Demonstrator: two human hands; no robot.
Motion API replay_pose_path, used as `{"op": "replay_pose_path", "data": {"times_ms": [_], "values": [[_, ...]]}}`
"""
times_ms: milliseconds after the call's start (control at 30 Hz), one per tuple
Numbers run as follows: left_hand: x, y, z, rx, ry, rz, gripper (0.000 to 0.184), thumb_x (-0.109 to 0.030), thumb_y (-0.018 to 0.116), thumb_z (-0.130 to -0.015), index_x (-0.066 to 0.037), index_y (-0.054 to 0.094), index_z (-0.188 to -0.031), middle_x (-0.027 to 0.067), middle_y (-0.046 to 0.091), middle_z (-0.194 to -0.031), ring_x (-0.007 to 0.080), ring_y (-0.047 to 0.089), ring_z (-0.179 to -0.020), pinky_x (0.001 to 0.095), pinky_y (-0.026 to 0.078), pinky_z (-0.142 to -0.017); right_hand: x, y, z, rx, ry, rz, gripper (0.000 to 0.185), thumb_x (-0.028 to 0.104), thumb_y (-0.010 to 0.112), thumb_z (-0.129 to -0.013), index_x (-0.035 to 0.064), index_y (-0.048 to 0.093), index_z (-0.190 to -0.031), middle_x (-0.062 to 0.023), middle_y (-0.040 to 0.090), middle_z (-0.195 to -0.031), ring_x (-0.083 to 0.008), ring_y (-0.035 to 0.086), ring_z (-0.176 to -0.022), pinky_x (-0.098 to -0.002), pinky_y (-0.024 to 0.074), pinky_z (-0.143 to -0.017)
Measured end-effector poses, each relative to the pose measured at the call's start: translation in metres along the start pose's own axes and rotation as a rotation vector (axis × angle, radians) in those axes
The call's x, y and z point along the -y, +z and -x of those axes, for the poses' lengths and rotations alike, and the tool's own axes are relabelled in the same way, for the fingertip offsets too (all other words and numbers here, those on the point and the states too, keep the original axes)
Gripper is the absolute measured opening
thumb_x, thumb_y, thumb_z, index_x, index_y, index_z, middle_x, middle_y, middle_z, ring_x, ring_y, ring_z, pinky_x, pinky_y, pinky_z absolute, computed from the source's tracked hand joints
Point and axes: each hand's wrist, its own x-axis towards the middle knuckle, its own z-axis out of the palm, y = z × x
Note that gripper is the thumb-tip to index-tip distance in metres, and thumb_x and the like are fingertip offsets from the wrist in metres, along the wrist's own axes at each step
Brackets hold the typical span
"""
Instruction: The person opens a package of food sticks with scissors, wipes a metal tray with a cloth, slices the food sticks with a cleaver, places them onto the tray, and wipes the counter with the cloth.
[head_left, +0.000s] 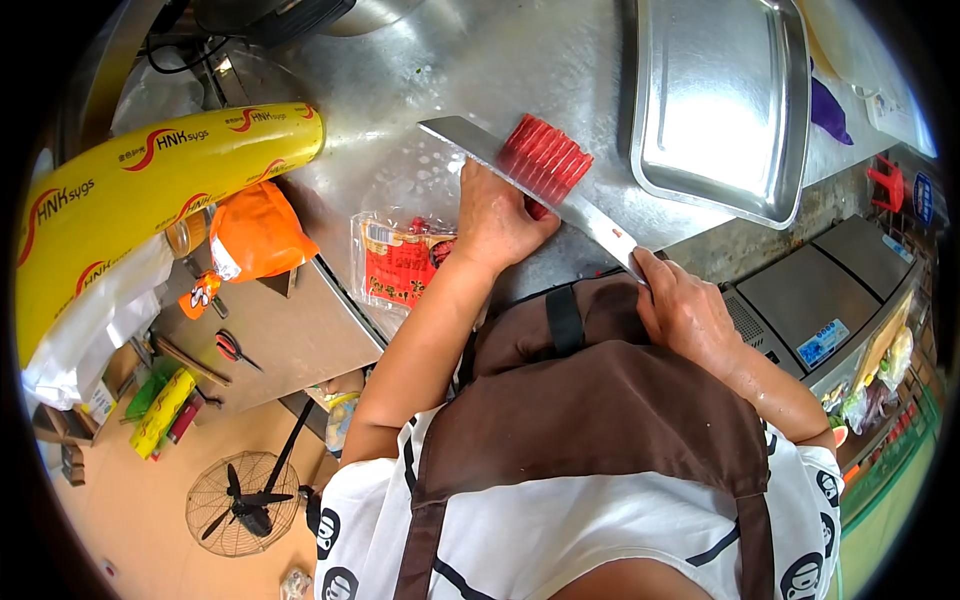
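Note:
My right hand (685,305) grips the handle of a broad kitchen knife (590,225). Its blade slants up to the left across a bundle of red, sausage-like sticks (548,155) lying side by side on the metal counter. On the near side of the blade, my left hand (500,215) is closed around the near end of the sticks, thumb bent inward. Some of its fingertips are hidden by the blade and the hand. A clear plastic packet with a red label (392,262) lies left of my left wrist.
A steel tray (715,185) stands right of the sticks. Left are a large yellow printed roll (170,165), an orange bag (260,230) and red-and-black scissors (235,350) on a lower surface. A fan (243,503) is lower left, a grey-lidded unit (820,290) right.

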Motion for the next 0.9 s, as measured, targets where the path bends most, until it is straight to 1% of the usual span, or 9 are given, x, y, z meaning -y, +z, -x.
{"op": "replay_pose_path", "data": {"times_ms": [167,300,433,600,667,700,767,833,900], "values": [[-0.006,-0.004,0.0,-0.007,-0.01,-0.035,0.043,-0.016,0.073,-0.055,-0.012,0.066,-0.097,0.0143,0.055,-0.113,0.0381,0.046,-0.11,0.047,0.037,-0.096,0.0,-0.001,-0.002,-0.001,0.01,-0.018,0.038,0.009,0.058,-0.085,-0.0011,0.05,-0.121,-0.0209,0.064,-0.098,-0.0384,0.063,-0.085,-0.045,0.0526,-0.073],[-0.002,-0.002,-0.001,0.0,-0.016,-0.002,0.045,-0.016,0.073,-0.055,-0.013,0.066,-0.099,0.0147,0.054,-0.116,0.0389,0.044,-0.112,0.0475,0.036,-0.098,0.0,-0.005,-0.005,0.018,0.031,-0.04,0.036,0.008,0.057,-0.085,-0.0017,0.051,-0.119,-0.0225,0.064,-0.1,-0.0387,0.063,-0.086,-0.0452,0.0527,-0.073],[0.0,-0.004,-0.003,-0.021,0.028,-0.012,0.043,-0.016,0.073,-0.055,-0.012,0.066,-0.097,0.0148,0.054,-0.11,0.0386,0.046,-0.105,0.047,0.038,-0.094,0.001,-0.007,-0.009,0.008,0.014,-0.054,0.034,0.009,0.057,-0.086,-0.0017,0.053,-0.117,-0.0236,0.065,-0.097,-0.0398,0.064,-0.082,-0.0462,0.0525,-0.072],[0.002,-0.004,-0.004,-0.067,0.088,-0.042,0.041,-0.015,0.074,-0.055,-0.009,0.065,-0.094,0.0151,0.053,-0.102,0.0373,0.048,-0.098,0.0449,0.04,-0.089,0.008,-0.021,-0.023,0.092,0.068,-0.092,0.029,0.01,0.054,-0.089,-0.0037,0.055,-0.114,-0.0273,0.063,-0.08,-0.0441,0.062,-0.075,-0.0494,0.0499,-0.07],[0.002,-0.005,-0.004,-0.099,0.12,-0.07,0.034,-0.015,0.074,-0.055,-0.006,0.064,-0.087,0.0152,0.052,-0.098,0.0364,0.048,-0.097,0.0437,0.041,-0.087,0.012,-0.022,-0.034,0.085,0.049,-0.096,0.027,0.009,0.053,-0.09,-0.0044,0.056,-0.113,-0.028,0.063,-0.079,-0.0445,0.062,-0.076,-0.0494,0.0496,-0.07],[0.001,-0.005,-0.002,-0.102,0.117,-0.072,0.034,-0.015,0.074,-0.055,-0.006,0.064,-0.087,0.0152,0.052,-0.098,0.0364,0.048,-0.097,0.0437,0.041,-0.087,0.015,-0.022,-0.04,0.066,0.034,-0.107,0.025,0.009,0.052,-0.09,-0.0051,0.056,-0.111,-0.0287,0.062,-0.079,-0.045,0.061,-0.076,-0.0494,0.0492,-0.07],[0.0,-0.005,-0.001,-0.089,0.097,-0.118,0.027,-0.015,0.074,-0.055,-0.005,0.062,-0.077,0.0152,0.051,-0.094,0.0354,0.048,-0.095,0.0429,0.041,-0.086,0.019,-0.021,-0.054,0.041,0.003,-0.127,0.025,0.009,0.052,-0.091,-0.0058,0.057,-0.11,-0.0292,0.062,-0.08,-0.0453,0.061,-0.077,-0.0491,0.0491,-0.07],[0.0,-0.005,-0.002,-0.109,0.096,-0.12,0.025,-0.015,0.074,-0.055,-0.005,0.061,-0.073,0.0149,0.051,-0.093,0.0348,0.048,-0.094,0.0426,0.041,-0.085,0.017,-0.019,-0.057,0.009,-0.035,-0.142,0.024,0.009,0.051,-0.091,-0.0064,0.057,-0.109,-0.0297,0.062,-0.08,-0.0456,0.061,-0.077,-0.0489,0.049,-0.069],[-0.002,-0.005,-0.001,-0.127,0.093,-0.118,0.023,-0.016,0.074,-0.055,-0.005,0.06,-0.07,0.0146,0.051,-0.093,0.0342,0.048,-0.093,0.0423,0.042,-0.085,0.012,-0.016,-0.055,-0.04,-0.07,-0.174,0.022,0.009,0.054,-0.088,-0.0053,0.056,-0.104,-0.0286,0.061,-0.075,-0.0459,0.061,-0.073,-0.0516,0.0487,-0.066]]}}
